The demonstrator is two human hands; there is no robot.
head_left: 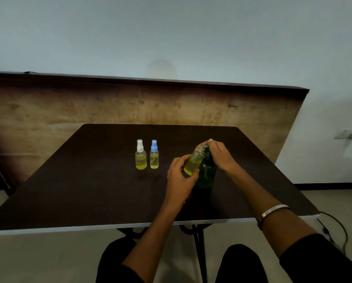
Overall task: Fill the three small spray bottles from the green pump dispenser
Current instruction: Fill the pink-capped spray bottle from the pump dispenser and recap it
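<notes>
Two small spray bottles stand capped on the dark table (pixel 69 180), side by side and just apart: the white-capped bottle (pixel 140 155) on the left, the blue-capped bottle (pixel 154 155) next to it, both showing yellow liquid inside. From my seat I can read no label or writing on either one; they look plain. Off to their right, the left hand (pixel 179 176) grips the third bottle (pixel 193 163), fingers curled round its lower body, holding it tilted with its open neck leaned up against the top of the green pump dispenser (pixel 206 172). That bottle is yellow most of the way up. The right hand (pixel 220 153) sits curled over the dispenser's pump head, fingers wrapped down onto it. The dispenser stands on the table, dark green, with no brand I can make out. A silver bangle (pixel 274 210) rides the right forearm.
</notes>
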